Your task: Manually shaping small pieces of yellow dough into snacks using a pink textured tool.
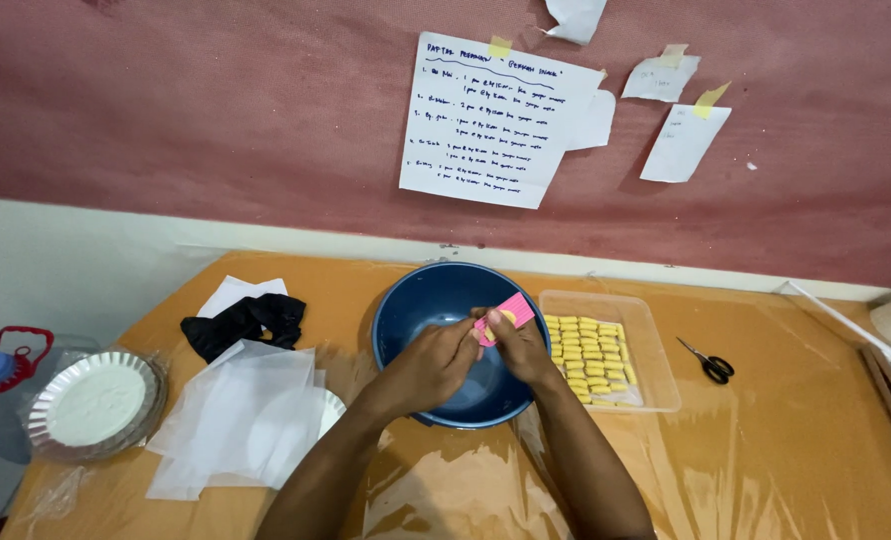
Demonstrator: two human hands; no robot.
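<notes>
— What have you got hold of?

— My right hand (522, 347) pinches a small pink ridged block (507, 315) at its lower end, with a bit of yellow dough (507, 317) lying on its grooves; my left hand (436, 362) closes in from the side, fingertips pressing at the block's near edge; both sit above the blue bowl (416, 310).

— How does it handle?

— The block looks stiff and light, so I judge a pinch at its edges is enough; the dough seems soft and easily squashed, best touched gently at its ends.

— And around you?

— Just right of the bowl, a clear plastic tray (656, 350) holds rows of yellow shaped pieces (588, 358); black scissors (709, 363) lie beyond it; to the left are white paper sheets (236, 405), a black cloth (246, 322) and foil pie tins (96, 402); on the reddish wall (216, 100), a white handwritten sheet (486, 125) is taped above the bowl, with smaller white notes (684, 140) under yellow tape to its right.
</notes>
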